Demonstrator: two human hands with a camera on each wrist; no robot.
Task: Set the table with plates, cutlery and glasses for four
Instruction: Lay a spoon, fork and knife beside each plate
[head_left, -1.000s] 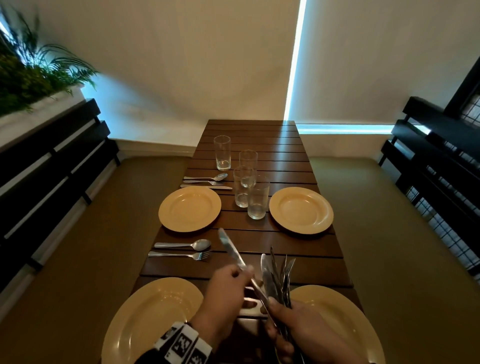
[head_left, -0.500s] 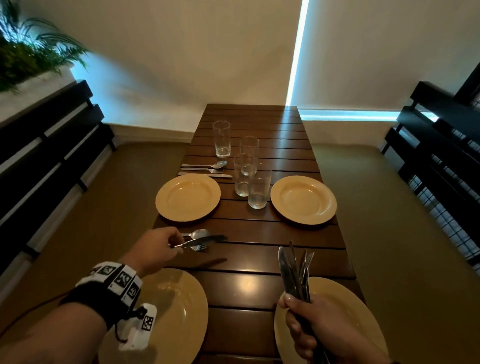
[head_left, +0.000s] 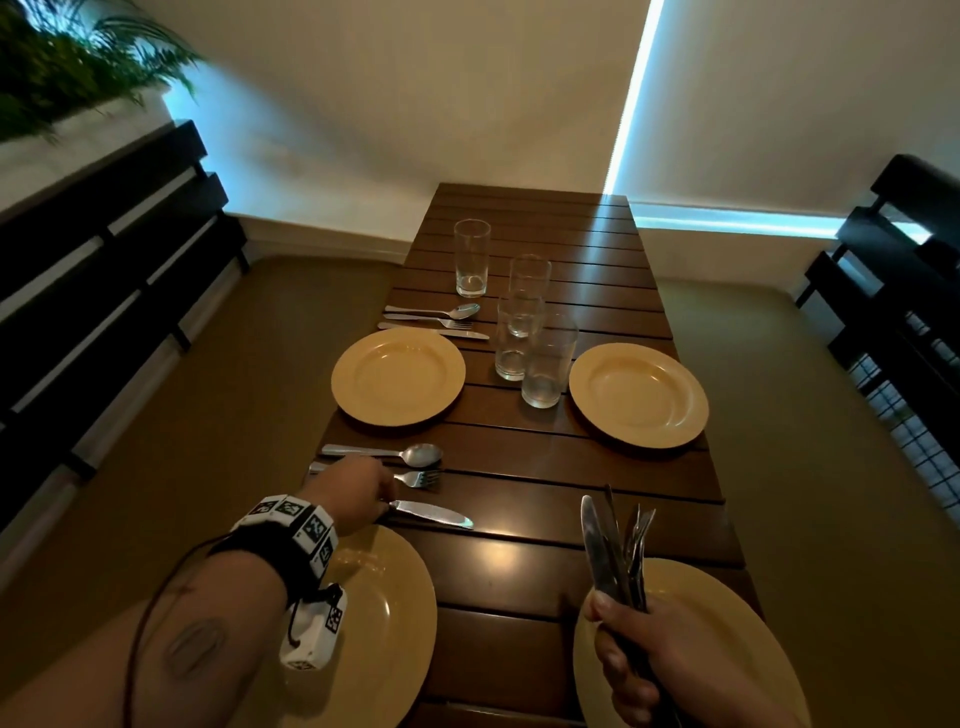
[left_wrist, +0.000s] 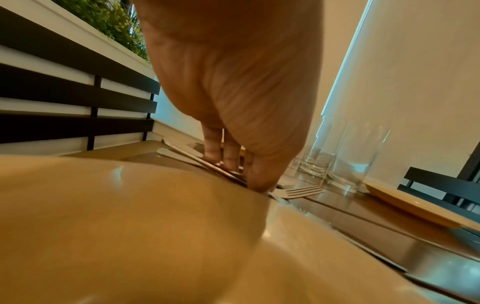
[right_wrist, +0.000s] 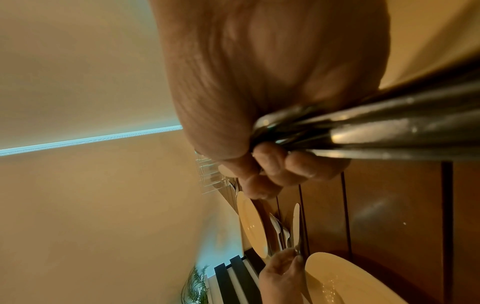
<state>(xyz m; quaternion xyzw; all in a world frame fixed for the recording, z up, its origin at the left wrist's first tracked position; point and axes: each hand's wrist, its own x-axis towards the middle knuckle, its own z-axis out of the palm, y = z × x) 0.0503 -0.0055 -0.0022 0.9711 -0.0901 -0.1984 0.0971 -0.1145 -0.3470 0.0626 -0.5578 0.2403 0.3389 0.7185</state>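
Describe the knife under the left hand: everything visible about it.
The knife is a plain table knife, silver and shiny like steel, with a rounded blade tip. It lies flat on the dark slatted wooden table, just beyond the near left plate, roughly parallel to the fork and spoon beyond it, blade pointing toward the table's middle. The left hand covers its handle end, fingers touching it; whether they pinch it is unclear.

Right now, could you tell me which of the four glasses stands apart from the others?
The farthest glass, beyond the far-left plate's cutlery, stands alone. The other three glasses cluster along the table's middle, overlapping in the head view.
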